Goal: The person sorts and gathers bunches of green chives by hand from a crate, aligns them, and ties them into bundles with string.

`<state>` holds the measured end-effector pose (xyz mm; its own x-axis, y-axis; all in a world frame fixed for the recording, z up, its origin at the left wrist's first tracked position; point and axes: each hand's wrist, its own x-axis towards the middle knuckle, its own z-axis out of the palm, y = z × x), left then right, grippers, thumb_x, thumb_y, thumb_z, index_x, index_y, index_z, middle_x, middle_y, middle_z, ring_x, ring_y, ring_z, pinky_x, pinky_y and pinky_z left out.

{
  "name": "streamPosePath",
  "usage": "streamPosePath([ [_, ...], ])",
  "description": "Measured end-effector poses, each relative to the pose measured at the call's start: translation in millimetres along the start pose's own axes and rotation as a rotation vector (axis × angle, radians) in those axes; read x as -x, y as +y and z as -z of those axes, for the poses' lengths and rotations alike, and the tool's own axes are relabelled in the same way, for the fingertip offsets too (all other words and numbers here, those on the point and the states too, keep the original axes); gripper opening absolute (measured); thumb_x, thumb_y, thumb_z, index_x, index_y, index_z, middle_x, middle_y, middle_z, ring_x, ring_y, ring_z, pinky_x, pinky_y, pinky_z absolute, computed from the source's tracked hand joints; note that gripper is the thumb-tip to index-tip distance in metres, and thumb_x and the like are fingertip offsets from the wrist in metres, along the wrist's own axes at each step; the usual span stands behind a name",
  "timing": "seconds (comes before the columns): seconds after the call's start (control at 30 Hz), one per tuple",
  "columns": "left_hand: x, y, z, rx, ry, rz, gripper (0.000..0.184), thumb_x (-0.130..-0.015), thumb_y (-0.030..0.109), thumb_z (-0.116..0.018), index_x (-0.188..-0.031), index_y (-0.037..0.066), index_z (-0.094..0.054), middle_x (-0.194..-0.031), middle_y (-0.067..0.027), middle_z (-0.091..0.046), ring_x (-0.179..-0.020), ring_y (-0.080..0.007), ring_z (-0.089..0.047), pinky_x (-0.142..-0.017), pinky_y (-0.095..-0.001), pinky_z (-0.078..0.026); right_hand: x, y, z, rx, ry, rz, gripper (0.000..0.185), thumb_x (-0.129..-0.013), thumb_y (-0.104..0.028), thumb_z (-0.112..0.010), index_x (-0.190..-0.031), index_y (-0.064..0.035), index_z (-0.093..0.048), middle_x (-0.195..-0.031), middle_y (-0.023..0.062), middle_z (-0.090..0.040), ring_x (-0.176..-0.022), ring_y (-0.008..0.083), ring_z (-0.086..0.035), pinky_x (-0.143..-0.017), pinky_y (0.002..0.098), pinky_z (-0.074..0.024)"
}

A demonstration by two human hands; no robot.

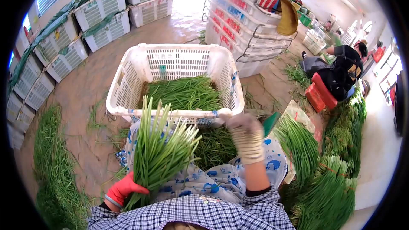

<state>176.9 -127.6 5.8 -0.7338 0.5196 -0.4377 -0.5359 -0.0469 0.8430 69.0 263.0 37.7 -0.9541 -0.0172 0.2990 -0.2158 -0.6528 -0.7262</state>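
My left hand (127, 190), in a red glove, is closed around the lower part of a loose bunch of garlic chives (164, 151). The stalks stand tilted over my lap, with their pale cut ends up. My right hand (243, 125), in a dirty pale glove with a ribbed cuff, is over the front right corner of a white plastic basket (174, 113); motion smears its fingers. Inside the basket lies a layer of green chives (185, 93). Darker loose leaves (215, 147) lie below its front rim, between my knees. A blue-patterned apron (217, 183) covers my lap.
Tied chive bundles (326, 191) are piled at my right, beside another bundle (298, 138). Loose leaves (57, 166) cover the floor at left. Stacked white crates (251, 30) stand behind the basket, more crates (102, 8) along the left wall. A person (341, 68) sits at right.
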Motion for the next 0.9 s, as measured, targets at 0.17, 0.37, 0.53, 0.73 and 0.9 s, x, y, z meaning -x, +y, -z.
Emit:
streamPosePath([
  [0.17, -9.7, -3.6, 12.4, -0.07, 0.023, -0.028, 0.086, -0.06, -0.002, -0.082, -0.138, 0.004, -0.048, -0.132, -0.0069, -0.057, -0.122, -0.0185, -0.051, -0.107, -0.0343, -0.037, -5.7, -31.7, -22.9, 0.7, -0.049, -0.174, 0.034, -0.075, 0.009, -0.058, -0.107, -0.0003, -0.06, -0.101, 0.0063, -0.061, -0.099, 0.018, -0.058, -0.096, 0.0339, -0.044],
  [0.37, -12.3, -9.3, 11.7, -0.055, -0.025, 0.011, 0.082, -0.062, -0.002, -0.08, -0.137, 0.003, -0.048, -0.131, -0.0068, -0.058, -0.12, -0.0175, -0.052, -0.105, -0.033, -0.038, -18.7, 54.0, -55.9, 1.487, -0.478, 0.283, 0.04, -0.081, -0.034, -0.069, -0.114, -0.011, -0.065, -0.124, 0.0101, -0.058, -0.122, 0.0299, -0.05, -0.113, 0.0558, -0.0193],
  [0.53, -8.1, -8.7, 1.1, 0.068, -0.003, 0.118, 0.089, -0.057, -0.005, -0.081, -0.138, 0.005, -0.048, -0.13, -0.0073, -0.059, -0.119, -0.0176, -0.052, -0.105, -0.0343, -0.038, -4.1, 119.7, -62.9, 1.784, -0.63, 0.205, 0.047, -0.082, -0.049, -0.062, -0.114, -0.0133, -0.067, -0.125, 0.0084, -0.059, -0.129, 0.03, -0.043, -0.114, 0.0623, -0.0046],
  [0.73, -12.3, -20.2, 1.4, 0.005, 0.039, 0.108, 0.086, -0.055, -0.002, -0.083, -0.135, 0.003, -0.05, -0.126, -0.0069, -0.06, -0.115, -0.0182, -0.054, -0.102, -0.0342, -0.04, 1.8, 55.8, -40.8, 0.46, 0.064, -0.202, 0.02, -0.096, -0.025, -0.054, -0.087, -0.0096, -0.063, -0.096, 0.0041, -0.063, -0.098, 0.0214, -0.058, -0.105, 0.0444, -0.0403],
  [0.9, -17.5, -22.0, 5.6, 0.026, 0.031, 0.085, 0.079, -0.062, -0.003, -0.079, -0.136, 0.005, -0.05, -0.127, -0.0056, -0.061, -0.117, -0.0181, -0.054, -0.104, -0.0342, -0.04, 5.7, -35.9, 45.2, -0.095, -0.232, -0.128, 0.023, -0.092, -0.031, -0.062, -0.086, -0.0092, -0.059, -0.087, 0.0081, -0.063, -0.071, 0.0121, -0.061, -0.065, 0.0327, -0.0529],
])
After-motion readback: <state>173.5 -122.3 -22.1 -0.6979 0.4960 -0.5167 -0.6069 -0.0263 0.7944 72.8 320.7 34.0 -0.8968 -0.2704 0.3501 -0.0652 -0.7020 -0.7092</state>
